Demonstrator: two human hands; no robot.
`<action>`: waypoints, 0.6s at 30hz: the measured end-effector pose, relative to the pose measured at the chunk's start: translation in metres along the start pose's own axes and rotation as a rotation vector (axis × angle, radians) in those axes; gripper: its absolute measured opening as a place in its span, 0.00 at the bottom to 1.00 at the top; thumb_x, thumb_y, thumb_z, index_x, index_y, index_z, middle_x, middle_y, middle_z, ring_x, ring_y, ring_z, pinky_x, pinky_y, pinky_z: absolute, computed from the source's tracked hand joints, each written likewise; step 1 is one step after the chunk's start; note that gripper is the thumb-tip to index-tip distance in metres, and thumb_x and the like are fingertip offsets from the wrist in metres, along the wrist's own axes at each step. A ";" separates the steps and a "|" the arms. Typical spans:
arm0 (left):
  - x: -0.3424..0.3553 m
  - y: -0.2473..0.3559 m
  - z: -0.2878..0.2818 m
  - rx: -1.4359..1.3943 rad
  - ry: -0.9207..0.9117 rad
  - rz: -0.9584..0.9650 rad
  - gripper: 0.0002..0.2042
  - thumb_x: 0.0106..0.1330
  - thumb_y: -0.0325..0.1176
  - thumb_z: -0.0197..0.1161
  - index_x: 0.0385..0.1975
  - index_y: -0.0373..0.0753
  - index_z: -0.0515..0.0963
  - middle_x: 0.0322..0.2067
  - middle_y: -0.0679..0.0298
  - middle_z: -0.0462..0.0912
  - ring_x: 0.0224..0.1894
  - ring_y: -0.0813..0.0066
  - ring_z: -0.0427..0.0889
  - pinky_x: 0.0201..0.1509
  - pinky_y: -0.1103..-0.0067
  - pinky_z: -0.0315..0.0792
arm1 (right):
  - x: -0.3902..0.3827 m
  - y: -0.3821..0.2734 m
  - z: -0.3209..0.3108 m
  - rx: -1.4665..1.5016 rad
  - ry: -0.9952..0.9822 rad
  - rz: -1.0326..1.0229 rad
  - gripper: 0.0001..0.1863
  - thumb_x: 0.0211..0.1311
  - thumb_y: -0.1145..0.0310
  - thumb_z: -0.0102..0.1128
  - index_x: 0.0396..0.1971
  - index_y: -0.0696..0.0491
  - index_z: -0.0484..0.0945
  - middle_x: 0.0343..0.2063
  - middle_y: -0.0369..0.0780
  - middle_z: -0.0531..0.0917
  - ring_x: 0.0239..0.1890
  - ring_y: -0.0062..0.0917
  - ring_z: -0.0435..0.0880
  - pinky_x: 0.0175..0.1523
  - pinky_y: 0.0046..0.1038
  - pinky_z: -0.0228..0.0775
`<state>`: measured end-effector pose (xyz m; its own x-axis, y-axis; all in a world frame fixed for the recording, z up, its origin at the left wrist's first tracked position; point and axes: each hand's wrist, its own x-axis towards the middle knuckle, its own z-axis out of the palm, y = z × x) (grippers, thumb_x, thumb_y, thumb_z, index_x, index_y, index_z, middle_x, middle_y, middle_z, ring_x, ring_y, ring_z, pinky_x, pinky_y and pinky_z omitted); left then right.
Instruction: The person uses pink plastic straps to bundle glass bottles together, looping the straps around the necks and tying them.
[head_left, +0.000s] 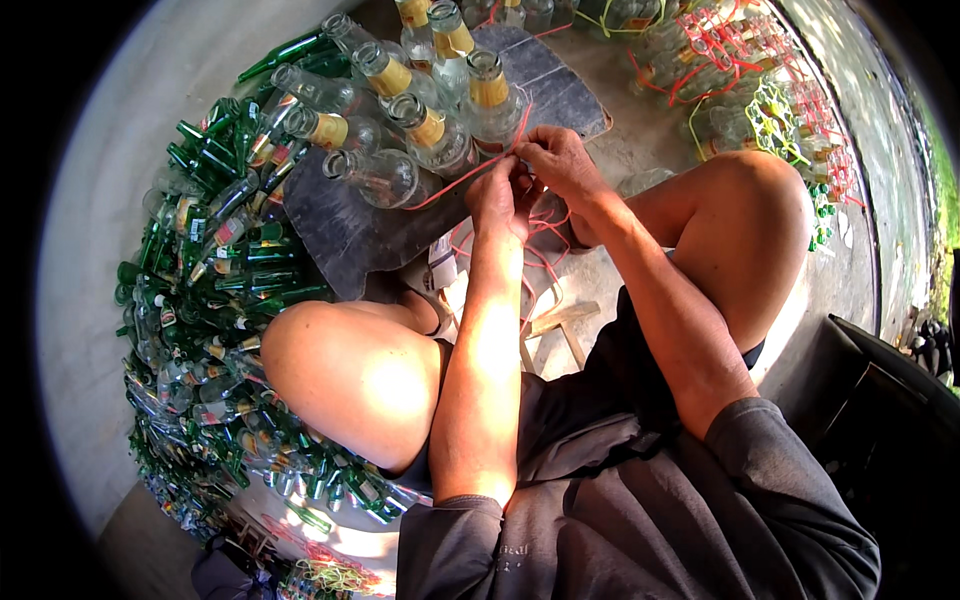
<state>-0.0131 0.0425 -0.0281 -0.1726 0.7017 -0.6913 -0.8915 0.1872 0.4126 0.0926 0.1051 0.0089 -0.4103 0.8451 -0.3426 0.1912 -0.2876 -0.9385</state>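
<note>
My left hand (500,197) and my right hand (565,165) meet in front of a group of clear glass bottles. Both have their fingers pinched together on a thin red string (455,184). From the fingers, the string runs left across the front of the bottles, and another length rises along their right side. The clear bottles (435,145), several with gold neck labels, stand close together on a dark, worn board (345,235); one clear bottle (375,178) at the front leans to the left. My fingers hide the spot where the strings meet.
A large heap of green and clear bottles (200,250) lies along the left, against a pale wall (75,260). Bottle bundles (700,60) tied with red and yellow string stand at the far right. Loose red string (540,265) hangs below my hands, near a small wooden frame (565,320).
</note>
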 end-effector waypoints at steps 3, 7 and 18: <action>-0.002 0.004 0.003 0.005 0.053 -0.008 0.05 0.70 0.30 0.65 0.30 0.41 0.81 0.25 0.70 0.79 0.26 0.80 0.75 0.39 0.70 0.83 | 0.000 0.005 0.002 -0.011 0.035 -0.032 0.11 0.70 0.66 0.63 0.37 0.60 0.84 0.28 0.35 0.84 0.29 0.17 0.83 0.31 0.23 0.77; -0.006 0.008 0.010 0.077 0.110 0.010 0.04 0.68 0.29 0.68 0.30 0.42 0.81 0.25 0.70 0.79 0.25 0.80 0.74 0.36 0.71 0.83 | 0.008 0.014 -0.002 -0.034 0.013 -0.042 0.11 0.70 0.67 0.63 0.38 0.61 0.84 0.28 0.35 0.85 0.30 0.18 0.84 0.32 0.24 0.79; -0.016 0.022 0.022 0.137 0.175 -0.077 0.06 0.64 0.29 0.71 0.28 0.43 0.79 0.20 0.75 0.75 0.16 0.86 0.64 0.21 0.85 0.65 | 0.007 0.007 -0.010 0.178 -0.037 0.133 0.11 0.67 0.66 0.61 0.37 0.58 0.85 0.28 0.36 0.87 0.27 0.18 0.81 0.30 0.22 0.73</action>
<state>-0.0209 0.0503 0.0049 -0.1871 0.5539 -0.8113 -0.8419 0.3351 0.4229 0.0997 0.1135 0.0008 -0.4255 0.7783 -0.4618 0.0865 -0.4730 -0.8768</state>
